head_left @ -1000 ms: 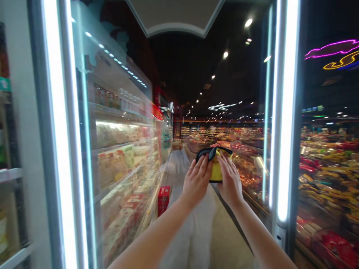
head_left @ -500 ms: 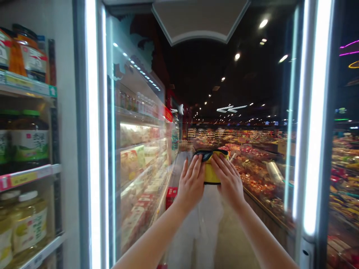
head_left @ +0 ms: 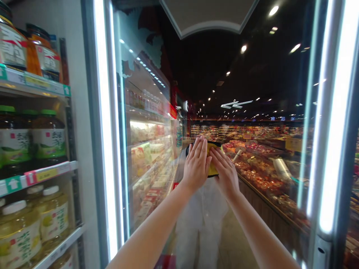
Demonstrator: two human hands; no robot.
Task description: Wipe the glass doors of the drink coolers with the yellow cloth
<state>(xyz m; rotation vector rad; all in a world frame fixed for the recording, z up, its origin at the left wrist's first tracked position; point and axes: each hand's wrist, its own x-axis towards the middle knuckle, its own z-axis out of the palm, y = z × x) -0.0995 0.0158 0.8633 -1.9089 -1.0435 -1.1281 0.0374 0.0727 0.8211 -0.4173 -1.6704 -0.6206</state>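
A yellow cloth (head_left: 212,170) with black edging lies flat against a glass door (head_left: 252,86) in front of me. My left hand (head_left: 196,164) presses on the cloth with its fingers stretched out and close together. Beside it, my right hand (head_left: 226,170) lies flat on the cloth's right part, fingers straight and slanting up to the left. Both hands cover much of the cloth, and its yellow shows between them. Both arms reach forward at full length.
Bright light strips (head_left: 105,130) run down the door frame. Left of it, shelves (head_left: 56,170) hold jars (head_left: 49,136) with green lids and jars (head_left: 54,213) with white lids. A door handle part (head_left: 322,248) is at lower right. The glass mirrors store displays and a person in pale clothes.
My left hand has shifted right and up, closer to my right hand, covering more of the cloth. The cloth sits slightly higher. My view has turned a little left, showing more jars.
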